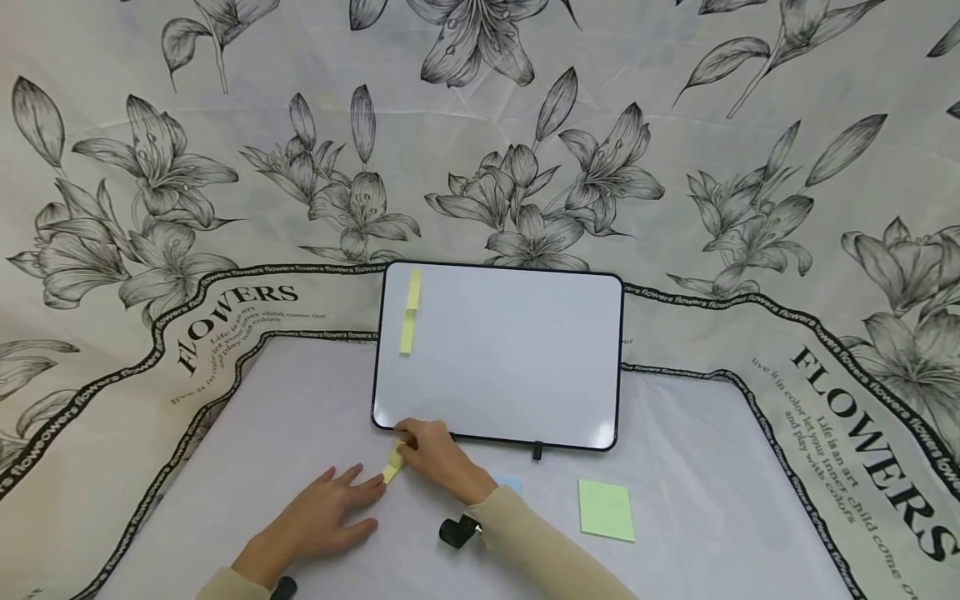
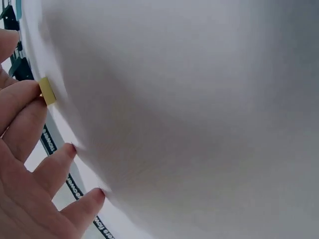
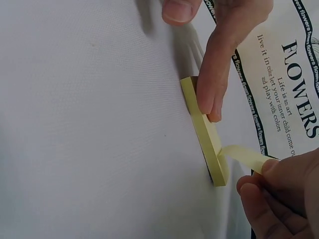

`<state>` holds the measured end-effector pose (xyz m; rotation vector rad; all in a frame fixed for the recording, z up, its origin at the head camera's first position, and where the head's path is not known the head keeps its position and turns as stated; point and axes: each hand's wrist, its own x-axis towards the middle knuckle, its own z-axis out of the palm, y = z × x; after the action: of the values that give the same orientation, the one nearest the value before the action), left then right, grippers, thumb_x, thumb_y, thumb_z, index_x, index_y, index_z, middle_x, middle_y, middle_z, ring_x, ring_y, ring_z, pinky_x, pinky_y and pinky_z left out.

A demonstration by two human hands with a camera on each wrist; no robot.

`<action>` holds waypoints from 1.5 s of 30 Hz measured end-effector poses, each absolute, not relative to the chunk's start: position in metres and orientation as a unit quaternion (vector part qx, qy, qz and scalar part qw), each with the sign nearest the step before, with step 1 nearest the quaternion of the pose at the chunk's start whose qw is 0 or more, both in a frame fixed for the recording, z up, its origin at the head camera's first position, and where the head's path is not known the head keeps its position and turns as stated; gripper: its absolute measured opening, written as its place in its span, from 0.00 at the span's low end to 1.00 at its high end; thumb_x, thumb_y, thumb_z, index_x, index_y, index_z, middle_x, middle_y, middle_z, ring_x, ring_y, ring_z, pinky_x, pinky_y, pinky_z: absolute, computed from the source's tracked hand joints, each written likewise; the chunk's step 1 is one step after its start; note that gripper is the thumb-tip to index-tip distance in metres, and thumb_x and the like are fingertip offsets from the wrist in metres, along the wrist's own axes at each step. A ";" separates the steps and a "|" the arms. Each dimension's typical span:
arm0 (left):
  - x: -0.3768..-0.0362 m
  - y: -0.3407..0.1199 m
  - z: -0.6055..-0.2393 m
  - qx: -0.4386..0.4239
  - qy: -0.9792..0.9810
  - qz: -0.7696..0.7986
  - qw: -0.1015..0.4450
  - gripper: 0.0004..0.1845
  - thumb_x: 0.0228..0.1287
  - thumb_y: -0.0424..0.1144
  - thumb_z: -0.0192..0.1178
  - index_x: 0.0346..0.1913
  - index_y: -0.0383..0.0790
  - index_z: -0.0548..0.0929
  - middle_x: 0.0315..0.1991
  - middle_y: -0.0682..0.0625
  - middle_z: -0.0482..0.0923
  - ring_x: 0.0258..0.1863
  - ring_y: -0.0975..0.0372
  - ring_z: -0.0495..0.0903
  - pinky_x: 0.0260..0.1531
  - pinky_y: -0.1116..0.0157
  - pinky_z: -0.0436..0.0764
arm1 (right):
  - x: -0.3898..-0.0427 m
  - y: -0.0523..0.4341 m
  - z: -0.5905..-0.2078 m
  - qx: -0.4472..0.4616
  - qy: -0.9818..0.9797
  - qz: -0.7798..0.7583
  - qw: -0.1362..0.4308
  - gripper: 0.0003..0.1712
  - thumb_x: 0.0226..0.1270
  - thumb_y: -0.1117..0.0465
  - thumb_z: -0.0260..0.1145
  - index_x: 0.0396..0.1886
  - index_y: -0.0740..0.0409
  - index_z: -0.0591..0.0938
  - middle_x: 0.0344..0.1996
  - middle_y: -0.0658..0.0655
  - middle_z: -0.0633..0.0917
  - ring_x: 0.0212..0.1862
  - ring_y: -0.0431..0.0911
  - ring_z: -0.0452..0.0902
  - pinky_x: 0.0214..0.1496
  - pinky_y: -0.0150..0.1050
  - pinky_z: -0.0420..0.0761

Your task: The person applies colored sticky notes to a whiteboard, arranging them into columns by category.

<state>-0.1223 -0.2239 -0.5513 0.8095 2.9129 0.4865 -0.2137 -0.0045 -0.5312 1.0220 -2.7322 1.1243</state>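
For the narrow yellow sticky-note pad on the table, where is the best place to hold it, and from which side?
Probably by its long side edges, from above. The yellow pad is a thin, narrow strip lying flat. The left hand presses a fingertip on its far end, while the right hand pinches the top sheet peeling up at the near end.

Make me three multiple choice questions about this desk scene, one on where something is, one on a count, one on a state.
1. Where is the green notepad?
A. On the whiteboard
B. On the table, right of the hands
C. Under the left hand

2. How many yellow strips are stuck on the whiteboard?
A. Two
B. Five
C. None

3. What is the right hand doing?
A. Resting flat
B. Pinching a strip off the yellow pad
C. Holding a marker

B, it lies right of the sleeve; A, two overlap top left; B, fingers peel one strip.
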 end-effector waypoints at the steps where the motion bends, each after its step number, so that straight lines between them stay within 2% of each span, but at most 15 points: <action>1: -0.122 -0.224 -0.551 0.263 0.950 0.164 0.043 0.27 0.69 0.56 0.62 0.65 0.47 0.84 0.67 0.56 0.79 0.71 0.43 0.73 0.65 0.32 0.68 | -0.214 -0.005 -0.531 0.324 -0.875 0.360 0.007 0.12 0.67 0.69 0.69 0.49 0.64 0.88 0.33 0.56 0.91 0.31 0.32 0.77 0.33 0.21 0.75; 6: -0.121 -0.224 -0.549 0.248 0.946 0.196 0.068 0.28 0.70 0.57 0.61 0.67 0.46 0.82 0.69 0.54 0.78 0.73 0.41 0.70 0.67 0.29 0.64 | -0.219 -0.005 -0.527 0.320 -0.881 0.349 0.020 0.06 0.68 0.67 0.71 0.41 0.63 0.91 0.34 0.54 0.92 0.32 0.33 0.81 0.34 0.21 0.77; 12: -0.122 -0.224 -0.544 0.233 0.937 0.239 0.103 0.30 0.71 0.57 0.61 0.68 0.43 0.81 0.71 0.51 0.76 0.74 0.38 0.66 0.68 0.26 0.57 | -0.223 -0.003 -0.518 0.330 -0.881 0.338 0.034 0.04 0.67 0.67 0.71 0.39 0.62 0.91 0.33 0.54 0.92 0.32 0.35 0.81 0.34 0.22 0.77; 17: -0.122 -0.226 -0.544 0.230 0.933 0.251 0.115 0.30 0.71 0.57 0.61 0.68 0.42 0.81 0.71 0.51 0.76 0.74 0.37 0.66 0.67 0.25 0.56 | -0.230 -0.001 -0.507 0.321 -0.883 0.340 0.039 0.04 0.67 0.68 0.71 0.38 0.62 0.91 0.33 0.56 0.92 0.32 0.36 0.83 0.33 0.23 0.78; 22: -0.122 -0.227 -0.545 0.234 0.930 0.258 0.115 0.29 0.72 0.55 0.61 0.68 0.42 0.81 0.71 0.50 0.76 0.74 0.37 0.66 0.67 0.25 0.55 | -0.239 0.002 -0.491 0.300 -0.888 0.346 0.035 0.06 0.69 0.68 0.70 0.40 0.63 0.91 0.36 0.56 0.92 0.35 0.38 0.85 0.35 0.24 0.80; 26: -0.122 -0.228 -0.547 0.238 0.928 0.265 0.112 0.28 0.73 0.53 0.61 0.68 0.41 0.80 0.71 0.50 0.75 0.74 0.36 0.66 0.67 0.25 0.55 | -0.251 0.003 -0.473 0.289 -0.884 0.363 0.054 0.07 0.72 0.68 0.68 0.44 0.65 0.90 0.39 0.57 0.92 0.39 0.41 0.87 0.38 0.28 0.83; 34: -0.120 -0.228 -0.546 0.241 0.925 0.273 0.106 0.26 0.73 0.51 0.61 0.67 0.40 0.81 0.70 0.49 0.76 0.73 0.36 0.67 0.66 0.24 0.54 | -0.270 -0.002 -0.447 0.307 -0.883 0.347 0.080 0.09 0.72 0.70 0.66 0.48 0.66 0.88 0.43 0.61 0.91 0.44 0.47 0.89 0.42 0.34 0.87; 45: -0.123 -0.231 -0.551 0.235 0.924 0.278 0.117 0.27 0.74 0.52 0.59 0.68 0.41 0.80 0.72 0.50 0.74 0.75 0.36 0.64 0.68 0.24 0.51 | -0.285 -0.010 -0.427 0.327 -0.891 0.301 0.098 0.10 0.73 0.72 0.65 0.49 0.67 0.88 0.46 0.62 0.91 0.47 0.49 0.90 0.45 0.36 0.88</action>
<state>-0.1233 -0.2305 -0.5513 0.6866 2.7056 0.8124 -0.2853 -0.0102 -0.4273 0.9671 -2.6356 0.8911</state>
